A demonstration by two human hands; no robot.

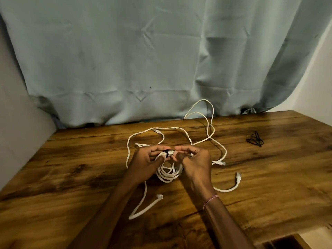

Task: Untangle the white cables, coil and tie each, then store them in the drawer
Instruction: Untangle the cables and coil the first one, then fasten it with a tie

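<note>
A coil of white cable (168,174) hangs between my hands above the wooden table (75,169). My left hand (146,163) grips the top of the coil on its left side. My right hand (193,161) pinches the same bundle from the right. A black tie (166,152) is wrapped round the bundle between my fingertips. More loose white cable (209,126) sprawls over the table behind and around my hands, with plug ends at the right (238,176) and near my left forearm (159,196).
Several black ties (255,139) lie on the table at the right. A grey-blue curtain (143,60) hangs behind the table. The open top of a drawer (285,242) shows at the bottom right below the table's edge.
</note>
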